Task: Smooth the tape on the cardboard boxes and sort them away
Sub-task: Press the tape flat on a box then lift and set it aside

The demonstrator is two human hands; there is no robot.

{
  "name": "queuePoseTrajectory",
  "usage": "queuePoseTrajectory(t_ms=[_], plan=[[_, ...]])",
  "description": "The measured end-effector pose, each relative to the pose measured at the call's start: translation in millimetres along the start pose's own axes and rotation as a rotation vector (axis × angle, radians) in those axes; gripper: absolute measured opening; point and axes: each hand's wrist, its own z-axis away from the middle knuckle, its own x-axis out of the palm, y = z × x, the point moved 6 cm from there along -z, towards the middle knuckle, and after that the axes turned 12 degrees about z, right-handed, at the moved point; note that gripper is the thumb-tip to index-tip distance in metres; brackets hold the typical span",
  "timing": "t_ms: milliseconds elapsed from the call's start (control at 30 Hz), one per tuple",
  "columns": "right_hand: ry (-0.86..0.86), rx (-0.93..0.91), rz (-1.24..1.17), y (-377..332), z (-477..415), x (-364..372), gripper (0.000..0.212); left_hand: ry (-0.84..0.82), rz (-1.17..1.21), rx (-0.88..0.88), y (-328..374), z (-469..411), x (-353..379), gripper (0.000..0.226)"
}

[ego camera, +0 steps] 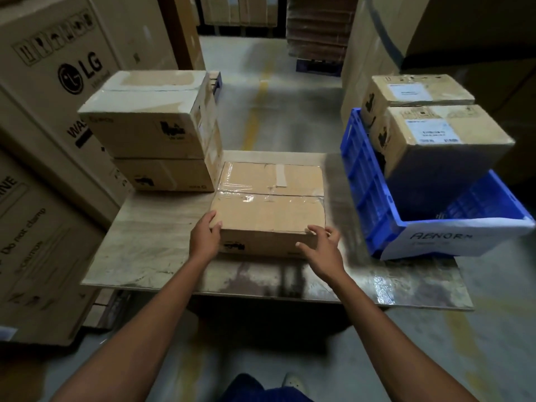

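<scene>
A flat cardboard box [269, 204] lies in the middle of the low table [150, 250]; clear tape runs across its top along the centre seam. My left hand [204, 237] grips the box's near left corner, thumb on the top edge. My right hand [322, 250] rests at the near right corner, fingers spread and curled over the top edge. Two taped boxes [150, 126] stand stacked at the table's back left. Two more boxes [435, 140] with white labels sit in the blue crate [377, 204] at the right.
Large LG appliance cartons [49, 111] wall in the left side. Tall cartons [374, 53] and a pallet stack [317, 27] stand behind. A concrete aisle with a yellow line [258, 108] runs beyond the table. The crate's front carries a white label reading "ABNORM".
</scene>
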Motion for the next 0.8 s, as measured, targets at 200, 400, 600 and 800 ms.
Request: queuePoseTrajectory(t_ms=[200,400,600,800], plan=[[0.046,-0.301,0.541,-71.6,5.8,35.8,0.065,-0.144,-0.494,0.481,27.3,8.6,26.2,0.035],[-0.077,-0.407,0.816,-90.6,-7.8,83.6,0.096,-0.336,-0.599,0.421,15.0,10.5,46.4,0.069],[-0.072,-0.404,0.840,-114.8,-26.6,59.7,0.062,-0.317,-0.609,0.593,33.0,-9.0,42.2,0.053],[0.108,-0.136,0.651,-89.5,-47.0,44.8,0.048,-0.323,-0.609,0.598,25.5,-40.4,35.8,0.060]])
